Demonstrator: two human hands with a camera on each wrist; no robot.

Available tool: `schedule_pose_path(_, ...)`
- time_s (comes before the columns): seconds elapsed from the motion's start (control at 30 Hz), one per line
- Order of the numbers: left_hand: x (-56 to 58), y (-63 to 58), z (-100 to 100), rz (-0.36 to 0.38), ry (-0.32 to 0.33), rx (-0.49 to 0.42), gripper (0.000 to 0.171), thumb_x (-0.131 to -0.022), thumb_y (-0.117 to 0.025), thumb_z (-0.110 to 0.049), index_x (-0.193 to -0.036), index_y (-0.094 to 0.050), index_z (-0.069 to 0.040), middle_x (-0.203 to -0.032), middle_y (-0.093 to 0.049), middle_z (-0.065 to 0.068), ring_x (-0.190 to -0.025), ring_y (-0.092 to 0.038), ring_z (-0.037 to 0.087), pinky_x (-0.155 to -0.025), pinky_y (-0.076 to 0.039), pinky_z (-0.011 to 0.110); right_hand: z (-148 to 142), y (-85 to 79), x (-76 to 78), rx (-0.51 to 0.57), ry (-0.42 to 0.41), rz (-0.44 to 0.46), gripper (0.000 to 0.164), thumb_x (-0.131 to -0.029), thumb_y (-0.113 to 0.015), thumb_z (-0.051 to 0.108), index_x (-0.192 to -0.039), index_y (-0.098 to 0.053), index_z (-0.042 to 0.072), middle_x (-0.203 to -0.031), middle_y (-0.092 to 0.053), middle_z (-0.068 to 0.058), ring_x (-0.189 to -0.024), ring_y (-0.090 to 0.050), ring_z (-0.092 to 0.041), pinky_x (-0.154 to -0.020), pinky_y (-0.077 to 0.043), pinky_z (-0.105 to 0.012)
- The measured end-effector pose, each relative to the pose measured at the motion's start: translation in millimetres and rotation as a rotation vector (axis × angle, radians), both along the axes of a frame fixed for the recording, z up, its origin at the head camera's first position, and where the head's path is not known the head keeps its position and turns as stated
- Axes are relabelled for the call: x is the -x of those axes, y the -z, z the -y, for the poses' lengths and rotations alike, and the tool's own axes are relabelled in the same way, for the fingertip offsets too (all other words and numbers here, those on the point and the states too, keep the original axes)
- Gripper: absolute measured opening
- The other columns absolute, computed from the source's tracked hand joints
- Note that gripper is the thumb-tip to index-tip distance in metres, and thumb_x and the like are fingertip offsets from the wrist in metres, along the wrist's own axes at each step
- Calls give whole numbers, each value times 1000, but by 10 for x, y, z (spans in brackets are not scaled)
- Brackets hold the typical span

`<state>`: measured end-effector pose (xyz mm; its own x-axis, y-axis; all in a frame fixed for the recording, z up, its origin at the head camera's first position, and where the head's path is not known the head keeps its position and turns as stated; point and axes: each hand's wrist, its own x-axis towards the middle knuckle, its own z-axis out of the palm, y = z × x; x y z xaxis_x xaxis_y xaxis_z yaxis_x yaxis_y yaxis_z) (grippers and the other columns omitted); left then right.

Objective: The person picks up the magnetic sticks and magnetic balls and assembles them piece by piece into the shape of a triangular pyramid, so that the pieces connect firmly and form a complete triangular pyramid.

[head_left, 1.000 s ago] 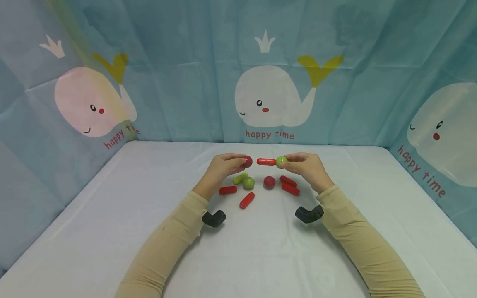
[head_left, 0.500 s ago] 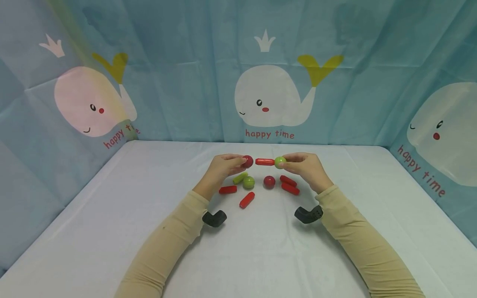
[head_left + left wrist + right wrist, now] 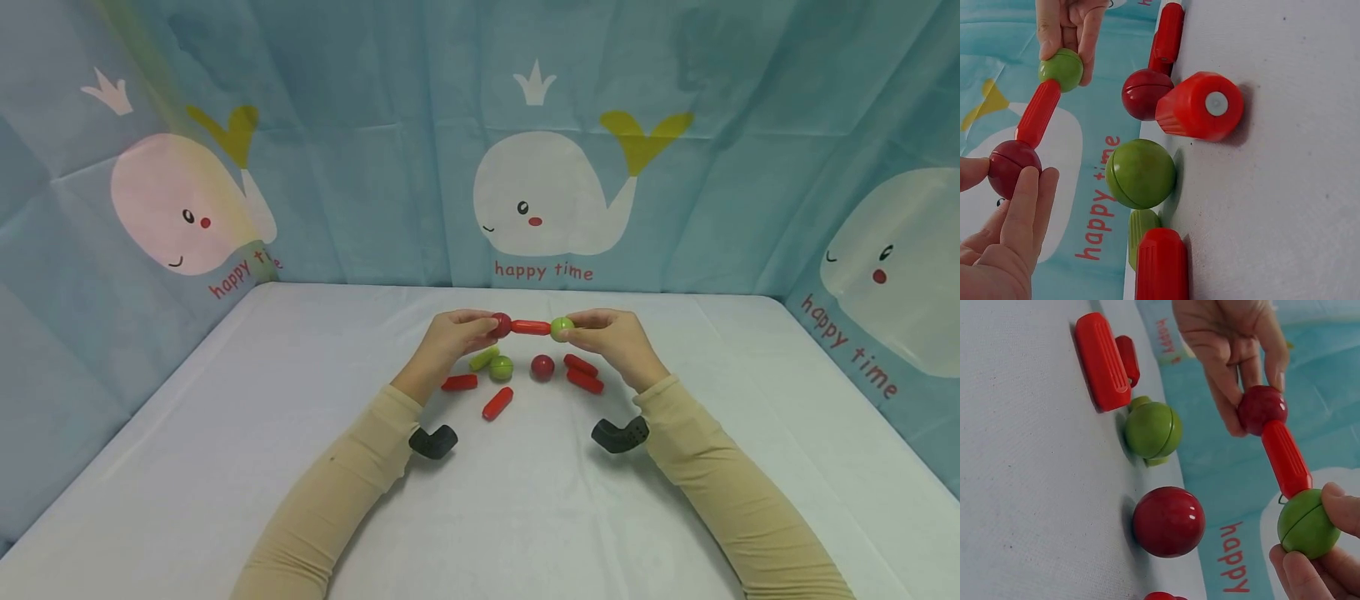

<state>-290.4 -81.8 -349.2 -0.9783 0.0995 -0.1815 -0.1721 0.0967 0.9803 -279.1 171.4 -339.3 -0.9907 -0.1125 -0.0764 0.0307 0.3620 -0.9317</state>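
My left hand [image 3: 456,333] pinches a dark red ball [image 3: 1012,167] between thumb and fingers. Opposite it, my right hand [image 3: 611,337] pinches a green ball [image 3: 1308,524]. A red ribbed rod [image 3: 1286,459] spans the gap, one end against each ball, so the three form a straight line held above the table. Below the hands lie a second green ball [image 3: 501,367] and a second dark red ball [image 3: 542,367]. A light green rod [image 3: 483,359] rests behind that green ball, partly hidden by it in the left wrist view.
Two red rods [image 3: 584,381] lie side by side at the right of the loose balls. Another red rod [image 3: 497,403] is nearer the front, and one more red rod [image 3: 459,382] sits beside the left wrist. A blue whale-print curtain [image 3: 375,208] stands behind the white table [image 3: 510,517].
My right hand has moved slightly left, bringing the red rod with its green ball up to the dark red ball. The gap between them has closed. The loose pieces have stayed put.
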Motion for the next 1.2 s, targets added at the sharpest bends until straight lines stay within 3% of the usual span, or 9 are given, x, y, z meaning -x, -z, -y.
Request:
schedule_pose_path(0.23,-19,4,16,16,-4,-28,34,-95,-68,-27,-125,-66,-11,-124,-70,10,-116,-67,22,-113,-43,41,-2,12,-4,-57,-21,2,49,-86,-76,39,-126,-65,12,-126,-68,-11,-117,-62,-27,-108,-41,-52)
schedule_pose_path(0.6,-32,-21,45,-7,-26,-55,33,-94,-68,-28,-122,-66,-10,-123,-69,11,-116,-67,24,-111,-46,41,6,-44,-38,-133,-151,2,49,-85,-76,38,-127,-66,15,-128,-66,-9,-121,-58,-28,-109,-39,-56)
schedule_pose_path(0.9,-23,-19,49,12,-22,-28,34,-93,-69,-31,-121,-67,-12,-122,-71,8,-116,-67,23,-119,-32,52,26,-19,-23,-131,-212,33,46,-85,-76,31,-127,-66,12,-124,-68,-13,-104,-68,-29,-97,-52,-44)
schedule_pose_path(1.2,-16,-17,12,27,-4,-18,33,-92,-70,-31,-119,-68,-10,-122,-70,10,-115,-68,24,-115,-40,45,69,-16,-56,-149,-306,68,44,-86,-70,26,-127,-66,12,-117,-70,-12,-103,-63,-34,-91,-49,-42)
